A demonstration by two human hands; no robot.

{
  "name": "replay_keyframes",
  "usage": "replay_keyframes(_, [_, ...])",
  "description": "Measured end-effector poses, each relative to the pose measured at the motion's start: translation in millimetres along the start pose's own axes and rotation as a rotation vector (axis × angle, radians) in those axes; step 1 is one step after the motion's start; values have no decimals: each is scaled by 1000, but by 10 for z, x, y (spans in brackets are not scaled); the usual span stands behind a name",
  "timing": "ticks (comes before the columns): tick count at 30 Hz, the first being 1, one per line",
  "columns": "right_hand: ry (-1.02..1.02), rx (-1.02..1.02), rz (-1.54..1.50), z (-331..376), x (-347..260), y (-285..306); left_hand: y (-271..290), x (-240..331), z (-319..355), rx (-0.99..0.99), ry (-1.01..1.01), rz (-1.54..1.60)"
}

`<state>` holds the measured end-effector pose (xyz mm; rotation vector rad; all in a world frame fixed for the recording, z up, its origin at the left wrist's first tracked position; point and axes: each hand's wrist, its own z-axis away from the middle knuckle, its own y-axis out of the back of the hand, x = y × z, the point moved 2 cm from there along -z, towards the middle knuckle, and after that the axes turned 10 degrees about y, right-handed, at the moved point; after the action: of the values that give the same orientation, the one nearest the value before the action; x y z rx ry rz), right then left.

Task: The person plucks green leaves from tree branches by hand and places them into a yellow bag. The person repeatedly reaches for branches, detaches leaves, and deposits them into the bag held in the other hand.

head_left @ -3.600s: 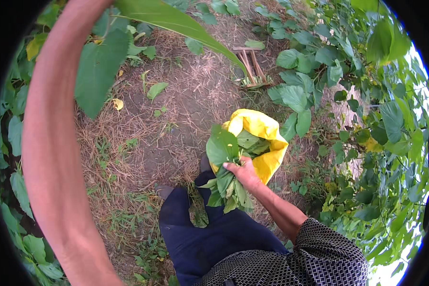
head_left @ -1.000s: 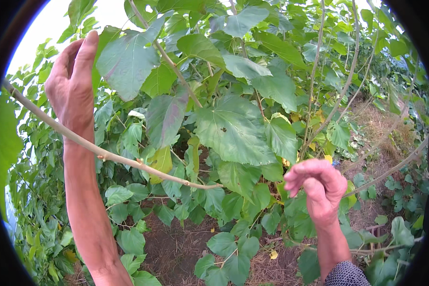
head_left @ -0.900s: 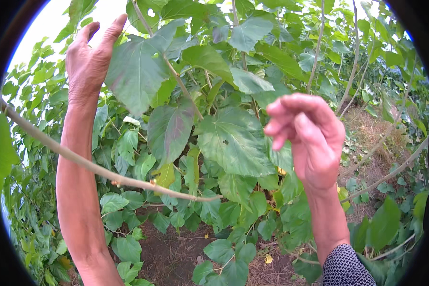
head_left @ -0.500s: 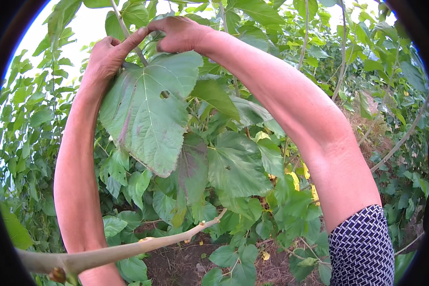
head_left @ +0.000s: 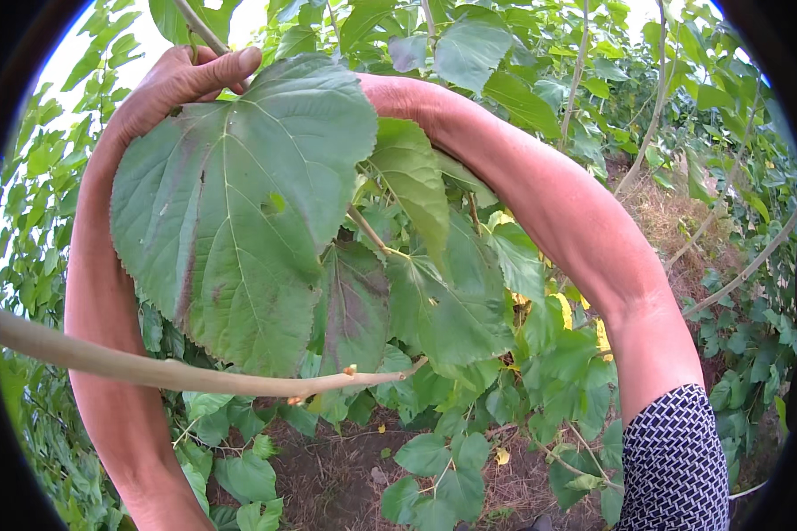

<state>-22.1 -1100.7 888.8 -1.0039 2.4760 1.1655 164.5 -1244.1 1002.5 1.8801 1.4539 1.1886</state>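
My left hand [head_left: 179, 84] is closed around a slim upright branch [head_left: 201, 25] at the upper left, with the thumb lying across it. Just below hangs a broad green leaf [head_left: 239, 203], dark-streaked on its left half and pierced by a small hole. From the right, my right forearm [head_left: 522, 168] reaches behind that leaf's upper edge. The leaf covers my right hand, so its fingers and anything in them are hidden. Smaller leaves [head_left: 447, 301] and a thin brown stem [head_left: 367, 228] show below the right forearm.
A bare, pale branch [head_left: 177, 373] with small buds crosses the foreground from the left, in front of my left forearm. More thin stems [head_left: 655, 115] rise at the right. Dense leafy shrubs surround me, with brown soil [head_left: 328, 469] and dry litter below.
My right hand has come down from the branch beside my left hand to behind the big leaf. The leaf appears larger and further left. The bare foreground branch sits higher in view.
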Motion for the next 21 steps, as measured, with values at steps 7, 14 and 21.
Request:
replay_keyframes(7, [-164,-266,780,656,-762,-357,-551,301,444,-16,24,448])
replay_keyframes(14, [-87,-137,818,1046,-687,-284,-1313,420,643,-133,-108,-52])
replay_keyframes(21, [-20,-55,753,1118,-685,-479,-1190,245,836,320,-230,-663])
